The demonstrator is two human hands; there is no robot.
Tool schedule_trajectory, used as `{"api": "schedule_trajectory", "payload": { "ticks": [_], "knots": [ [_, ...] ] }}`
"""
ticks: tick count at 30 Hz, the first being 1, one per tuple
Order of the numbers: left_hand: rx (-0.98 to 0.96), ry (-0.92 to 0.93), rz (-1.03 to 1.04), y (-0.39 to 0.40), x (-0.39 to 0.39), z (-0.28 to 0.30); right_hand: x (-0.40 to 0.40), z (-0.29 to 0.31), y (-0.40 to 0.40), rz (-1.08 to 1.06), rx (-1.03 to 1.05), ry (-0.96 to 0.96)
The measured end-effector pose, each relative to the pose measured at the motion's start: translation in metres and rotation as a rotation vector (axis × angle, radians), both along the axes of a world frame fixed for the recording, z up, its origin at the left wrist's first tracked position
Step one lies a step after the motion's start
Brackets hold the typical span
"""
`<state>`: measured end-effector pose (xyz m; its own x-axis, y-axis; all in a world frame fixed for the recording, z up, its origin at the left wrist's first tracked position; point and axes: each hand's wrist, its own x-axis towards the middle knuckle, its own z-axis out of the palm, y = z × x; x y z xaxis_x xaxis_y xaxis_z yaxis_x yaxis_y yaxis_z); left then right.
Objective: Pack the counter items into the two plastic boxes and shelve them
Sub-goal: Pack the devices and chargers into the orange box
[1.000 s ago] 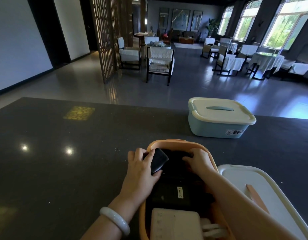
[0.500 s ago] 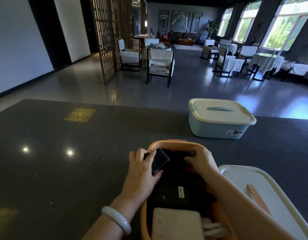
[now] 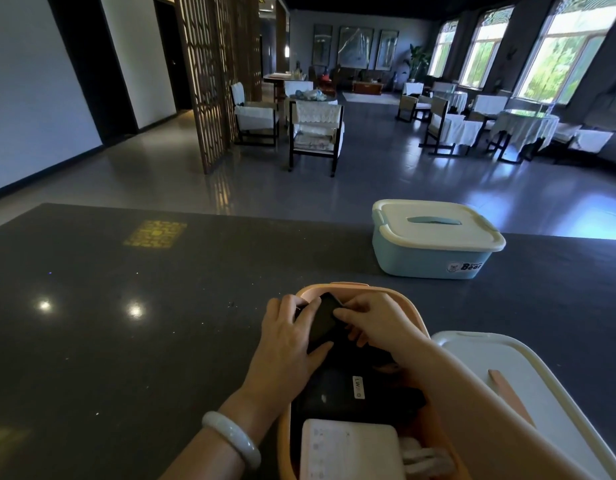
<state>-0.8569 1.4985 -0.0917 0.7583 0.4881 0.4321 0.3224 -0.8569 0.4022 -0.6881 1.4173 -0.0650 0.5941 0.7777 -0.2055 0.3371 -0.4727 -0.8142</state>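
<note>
Over the orange box [image 3: 415, 323], both hands' grip holds the black device [image 3: 325, 322]: left hand [image 3: 289, 344] cupping, right hand [image 3: 377, 322] pinching.

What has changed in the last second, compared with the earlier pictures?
The right hand moved left across the orange box and now pinches the black device together with the left hand. The blue box, the white lid and the items inside stayed put.

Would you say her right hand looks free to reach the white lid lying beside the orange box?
Probably not yet: the right hand is busy on the black device over the orange box; the white lid lies uncovered beside it.
</note>
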Motion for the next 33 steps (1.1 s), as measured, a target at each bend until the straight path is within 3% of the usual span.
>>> {"api": "schedule_trajectory", "payload": {
  "ticks": [5, 8, 17, 23, 33],
  "knots": [
    [-0.057, -0.025, -0.030, 0.003, 0.001, -0.004, 0.001, -0.006, -0.001, -0.084, 0.114, 0.252],
    [-0.045, 0.031, -0.060, 0.006, 0.003, -0.005, 0.006, -0.002, -0.007, -0.133, 0.203, 0.263],
    [-0.218, 0.201, -0.007, 0.012, 0.011, -0.014, 0.041, 0.027, -0.040, -0.196, 0.284, 0.057],
    [-0.335, 0.253, 0.001, 0.014, 0.014, -0.014, 0.059, 0.029, -0.042, -0.224, 0.102, -0.218],
    [-0.461, 0.135, -0.061, 0.014, 0.010, -0.016, 0.054, 0.003, -0.024, -0.155, -0.165, -0.619]
  ]
}}
